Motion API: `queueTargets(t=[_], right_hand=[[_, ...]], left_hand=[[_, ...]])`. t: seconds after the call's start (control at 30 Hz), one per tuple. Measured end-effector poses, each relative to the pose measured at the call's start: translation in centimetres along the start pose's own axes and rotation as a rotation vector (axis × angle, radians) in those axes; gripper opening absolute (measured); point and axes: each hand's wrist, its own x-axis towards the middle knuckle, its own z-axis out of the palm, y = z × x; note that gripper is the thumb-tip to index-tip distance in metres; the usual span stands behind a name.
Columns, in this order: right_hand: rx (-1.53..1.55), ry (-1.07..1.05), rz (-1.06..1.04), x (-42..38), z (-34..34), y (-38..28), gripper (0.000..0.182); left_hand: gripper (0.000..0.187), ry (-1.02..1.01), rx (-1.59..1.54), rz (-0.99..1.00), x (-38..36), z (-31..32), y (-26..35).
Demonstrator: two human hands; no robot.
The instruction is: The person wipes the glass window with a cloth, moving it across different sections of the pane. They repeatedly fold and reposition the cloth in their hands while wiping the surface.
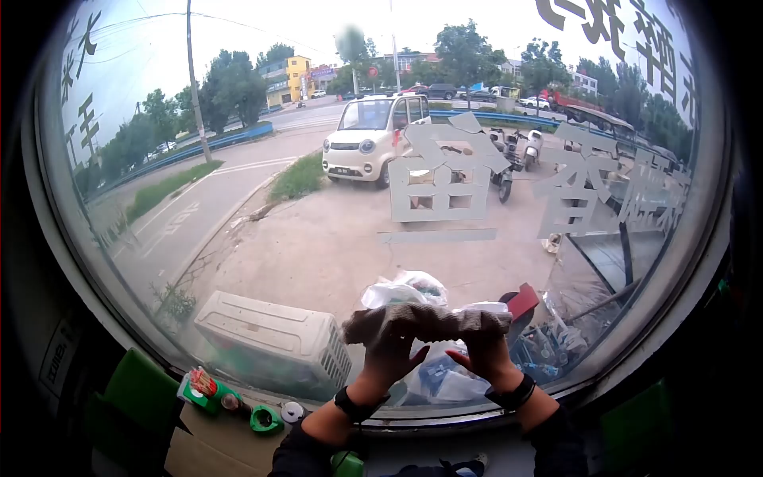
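A brown-grey cloth [429, 321] is stretched sideways between my hands, in front of a large window pane [262, 215]. My left hand [387, 362] grips its left part, and my right hand [486, 359] holds its right part. Both thumbs point inward below the cloth, while most of the fingers are hidden behind or under it. Dark bands circle both wrists. The pane carries grey stick-on characters [441, 179], a little above the cloth.
At lower left, a table [199, 445] bears a green holder with red-tipped sticks [204, 383], a green ashtray [266, 419] and a white-lidded jar [292, 412]. A green chair [139, 397] stands beside it. Outside are an air-conditioner unit [270, 338], white bags [409, 288] and a small car [369, 139].
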Motion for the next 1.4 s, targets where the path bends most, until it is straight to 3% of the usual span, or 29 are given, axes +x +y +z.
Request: queueTargets(t=[0.1,0.13,0.23,0.27,0.3,0.37,0.43,0.5,0.63,0.7,0.77,0.8,0.9,0.93,1.07,1.1,1.2,1.3,1.4], right_hand=[[0.204,0.227,0.042,4.1,-5.5,2.2,0.054],[0.181,0.432,-0.014,5.9,-7.6,2.9,0.055],[0.097,0.598,-0.032,10.8,-13.3,4.9,0.06],[0.15,0.595,0.016,11.9,-14.3,5.2,0.059],[0.439,0.555,0.079,12.6,-14.6,5.3,0.06],[0.084,0.509,0.013,12.2,-14.1,5.6,0.062],[0.039,0.52,-0.044,10.5,-12.5,5.4,0.065],[-0.064,0.428,0.025,7.4,-9.7,5.1,0.066],[-0.086,0.217,0.046,-0.1,-2.0,3.9,0.061],[0.088,-0.026,0.082,-1.8,-1.2,3.6,0.063],[0.137,0.04,0.048,-1.9,-0.9,4.3,0.059],[0.001,0.147,-0.035,-1.6,-1.2,4.7,0.061],[-0.013,0.22,-0.045,1.5,-4.8,6.3,0.069],[0.121,0.19,0.036,2.9,-6.5,6.6,0.069],[0.193,0.607,-0.076,9.7,-13.2,7.2,0.056],[0.188,0.585,-0.101,10.9,-13.7,7.7,0.065],[0.319,0.606,-0.092,11.5,-13.9,6.3,0.048],[0.225,0.532,-0.034,8.1,-10.3,4.5,0.045],[0.062,0.348,0.063,1.8,-2.4,2.8,0.049]], left_hand=[[0.051,-0.004,-0.098,0.016,5.1,-5.5,0.8],[0.053,0.061,-0.05,0.107,6.9,-7.4,0.9],[0.049,0.276,-0.126,0.253,13.0,-11.5,1.6],[0.046,0.344,-0.154,0.282,14.4,-12.4,2.3],[0.035,0.371,-0.327,0.261,15.6,-12.3,2.9],[0.031,0.429,-0.206,0.231,16.2,-11.2,3.6],[0.032,0.405,-0.175,0.197,14.8,-8.8,3.6],[0.036,0.403,-0.192,0.165,12.0,-6.1,4.1],[0.047,-0.033,-0.386,0.036,5.4,0.8,5.7],[0.052,0.083,-0.153,0.14,3.2,3.5,6.8],[0.054,-0.035,-0.405,0.05,2.7,5.1,6.4],[0.057,0.032,-0.322,0.086,3.2,5.1,6.4],[0.055,0.188,-0.147,0.082,7.0,1.1,6.6],[0.053,0.263,-0.127,0.104,8.7,-1.0,6.7],[0.051,0.499,0.065,0.18,15.0,-7.2,6.1],[0.047,0.506,0.014,0.182,16.1,-8.3,6.1],[0.04,0.506,-0.034,0.212,16.5,-9.3,6.0],[0.045,0.41,0.203,0.141,12.1,-5.0,5.2],[0.052,0.185,0.141,0.06,4.4,1.6,4.0]])
